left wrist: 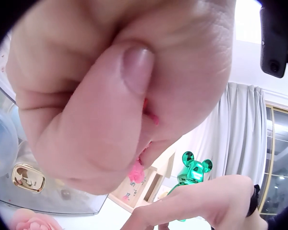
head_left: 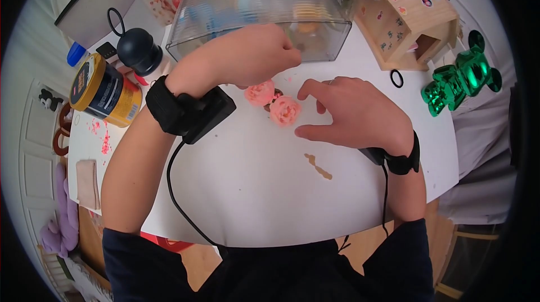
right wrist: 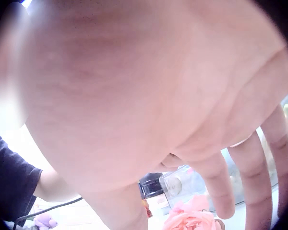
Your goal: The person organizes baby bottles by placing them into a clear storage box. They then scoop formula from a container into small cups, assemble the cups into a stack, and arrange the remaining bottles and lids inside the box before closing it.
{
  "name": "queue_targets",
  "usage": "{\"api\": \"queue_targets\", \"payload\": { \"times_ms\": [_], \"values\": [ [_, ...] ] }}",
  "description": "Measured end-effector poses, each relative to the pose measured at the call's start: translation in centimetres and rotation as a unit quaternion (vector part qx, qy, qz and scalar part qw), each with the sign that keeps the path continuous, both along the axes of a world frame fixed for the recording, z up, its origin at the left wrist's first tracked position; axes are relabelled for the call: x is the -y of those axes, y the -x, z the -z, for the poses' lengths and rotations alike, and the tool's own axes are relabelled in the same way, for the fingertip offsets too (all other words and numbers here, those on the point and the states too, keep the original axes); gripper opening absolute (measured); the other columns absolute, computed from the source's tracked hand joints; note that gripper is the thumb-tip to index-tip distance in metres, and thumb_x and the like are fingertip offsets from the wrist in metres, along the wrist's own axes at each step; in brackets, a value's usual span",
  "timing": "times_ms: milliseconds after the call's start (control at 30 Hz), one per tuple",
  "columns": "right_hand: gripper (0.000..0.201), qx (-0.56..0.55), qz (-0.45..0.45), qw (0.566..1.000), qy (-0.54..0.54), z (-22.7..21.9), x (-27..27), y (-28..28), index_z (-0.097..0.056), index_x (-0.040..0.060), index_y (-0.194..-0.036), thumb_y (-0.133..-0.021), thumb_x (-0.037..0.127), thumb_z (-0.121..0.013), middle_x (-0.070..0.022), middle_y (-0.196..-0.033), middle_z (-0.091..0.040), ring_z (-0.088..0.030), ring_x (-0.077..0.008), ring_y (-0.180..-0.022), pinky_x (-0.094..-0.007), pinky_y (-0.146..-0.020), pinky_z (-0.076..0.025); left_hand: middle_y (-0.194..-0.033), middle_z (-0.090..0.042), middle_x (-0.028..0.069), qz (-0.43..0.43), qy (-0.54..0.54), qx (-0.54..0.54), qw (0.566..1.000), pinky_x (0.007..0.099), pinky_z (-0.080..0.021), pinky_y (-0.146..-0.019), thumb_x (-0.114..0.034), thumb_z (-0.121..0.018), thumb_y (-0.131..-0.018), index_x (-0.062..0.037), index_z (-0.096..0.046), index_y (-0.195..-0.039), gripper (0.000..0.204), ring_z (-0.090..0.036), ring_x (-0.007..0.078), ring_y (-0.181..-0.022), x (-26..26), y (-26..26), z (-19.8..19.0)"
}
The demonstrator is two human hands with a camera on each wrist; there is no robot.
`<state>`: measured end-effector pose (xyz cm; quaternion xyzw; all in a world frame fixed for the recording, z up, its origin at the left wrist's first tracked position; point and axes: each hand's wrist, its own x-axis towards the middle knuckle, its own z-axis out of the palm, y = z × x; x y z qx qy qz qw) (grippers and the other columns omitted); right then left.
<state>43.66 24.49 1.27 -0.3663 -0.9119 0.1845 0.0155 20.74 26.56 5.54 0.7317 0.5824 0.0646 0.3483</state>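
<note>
My left hand (head_left: 256, 48) is curled into a fist above the table, in front of the clear plastic box. Small bright pink bits (left wrist: 136, 173) poke out from between its fingers in the left wrist view; most of what it grips is hidden inside the fist. Below and between the hands, two pink artificial flowers (head_left: 285, 111) lie on the white table. My right hand (head_left: 360, 112) hovers right beside them, fingers spread and loosely bent, holding nothing. A few pale pink specks lie near the flowers.
The clear plastic box (head_left: 259, 30) stands at the back. Left are a yellow tub (head_left: 107, 91), a dark bottle (head_left: 138, 51), scattered pink bits (head_left: 106, 139) and a folded cloth (head_left: 87, 184). Right are a wooden house (head_left: 408, 15), a black ring (head_left: 396, 79) and a shiny green bear figure (head_left: 464, 77).
</note>
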Motion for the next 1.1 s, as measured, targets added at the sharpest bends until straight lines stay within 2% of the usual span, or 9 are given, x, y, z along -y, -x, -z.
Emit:
{"api": "queue_targets", "payload": {
  "times_ms": [233,333,433,533,633,733,833,1033,1100],
  "values": [
    [0.051,0.017,-0.006,1.000,-0.009,0.2,0.3,0.5,-0.068,0.0020,-0.122,-0.093,0.043,-0.078,-0.0166,-0.084,-0.074,-0.074,-0.0393,-0.093,-0.0505,-0.080,-0.058,-0.065,-0.042,0.0017,0.025,-0.118,0.009,0.993,0.0357,-0.040,-0.055,-0.035,-0.057,-0.109,0.0018,-0.052,-0.083,0.046,-0.040,0.0132,-0.058,-0.1,1.1,1.7],
    [0.052,0.013,0.003,1.000,-0.016,0.2,0.1,0.1,-0.068,0.0027,-0.123,-0.093,0.044,-0.078,-0.0175,-0.085,-0.074,-0.074,-0.0399,-0.093,-0.0510,-0.081,-0.058,-0.067,-0.046,0.0029,-0.021,-0.086,-0.027,0.996,0.0350,-0.043,-0.057,-0.037,-0.057,-0.110,0.0031,-0.057,-0.086,0.047,-0.046,0.0143,-0.061,0.3,1.3,0.6],
    [0.048,-0.014,0.015,0.999,-0.038,0.0,-0.2,-0.8,-0.068,0.0032,-0.125,-0.096,0.042,-0.075,-0.0182,-0.086,-0.075,-0.074,-0.0403,-0.094,-0.0509,-0.081,-0.058,-0.070,-0.052,0.0039,-0.011,-0.119,-0.016,0.993,0.0355,-0.046,-0.059,-0.039,-0.057,-0.110,0.0045,-0.060,-0.090,0.048,-0.050,0.0151,-0.062,0.2,2.5,1.9],
    [0.043,-0.054,0.017,0.996,-0.063,-0.2,-1.0,-1.9,-0.068,0.0032,-0.126,-0.100,0.037,-0.072,-0.0186,-0.088,-0.076,-0.074,-0.0401,-0.095,-0.0507,-0.081,-0.058,-0.072,-0.056,0.0048,-0.073,-0.095,0.002,0.993,0.0356,-0.048,-0.061,-0.039,-0.056,-0.111,0.0053,-0.060,-0.092,0.048,-0.053,0.0159,-0.063,0.7,2.8,2.1],
    [0.039,-0.063,0.043,0.996,-0.048,-0.9,-1.5,-2.4,-0.069,0.0029,-0.125,-0.102,0.034,-0.069,-0.0167,-0.085,-0.077,-0.075,-0.0390,-0.089,-0.0501,-0.078,-0.058,-0.069,-0.051,0.0065,-0.096,-0.114,-0.022,0.989,0.0376,-0.046,-0.061,-0.039,-0.055,-0.112,0.0066,-0.058,-0.090,0.050,-0.048,0.0171,-0.062,1.0,2.3,1.7],
    [0.041,-0.068,0.053,0.996,-0.036,-1.2,-1.9,-2.9,-0.070,0.0035,-0.126,-0.101,0.036,-0.069,-0.0154,-0.083,-0.077,-0.075,-0.0383,-0.084,-0.0491,-0.077,-0.058,-0.066,-0.045,0.0084,-0.048,-0.108,-0.066,0.991,0.0400,-0.042,-0.060,-0.039,-0.056,-0.112,0.0072,-0.054,-0.089,0.052,-0.042,0.0181,-0.061,0.6,1.9,1.5],
    [0.043,-0.059,0.064,0.996,-0.021,-1.2,-2.1,-3.0,-0.071,0.0039,-0.126,-0.100,0.038,-0.069,-0.0146,-0.083,-0.077,-0.075,-0.0375,-0.083,-0.0481,-0.076,-0.058,-0.065,-0.040,0.0092,-0.066,-0.106,-0.062,0.990,0.0416,-0.039,-0.060,-0.040,-0.057,-0.111,0.0070,-0.051,-0.088,0.052,-0.037,0.0189,-0.062,1.0,0.7,2.1],
    [0.045,-0.058,0.071,0.996,-0.016,-1.2,-2.2,-3.0,-0.071,0.0041,-0.126,-0.100,0.040,-0.070,-0.0146,-0.084,-0.078,-0.076,-0.0370,-0.084,-0.0469,-0.077,-0.059,-0.066,-0.047,0.0055,-0.013,-0.137,0.023,0.990,0.0387,-0.039,-0.060,-0.036,-0.063,-0.110,0.0055,-0.059,-0.086,0.048,-0.041,0.0164,-0.062,0.9,0.2,3.0],
    [0.045,-0.056,0.072,0.996,-0.011,-1.3,-2.2,-3.0,-0.071,0.0043,-0.126,-0.100,0.041,-0.070,-0.0148,-0.085,-0.078,-0.076,-0.0370,-0.084,-0.0466,-0.077,-0.059,-0.066,-0.049,0.0040,-0.010,-0.110,0.015,0.994,0.0373,-0.039,-0.060,-0.036,-0.064,-0.110,0.0040,-0.061,-0.085,0.047,-0.042,0.0151,-0.063,1.1,-0.1,2.3]
  ]
}}
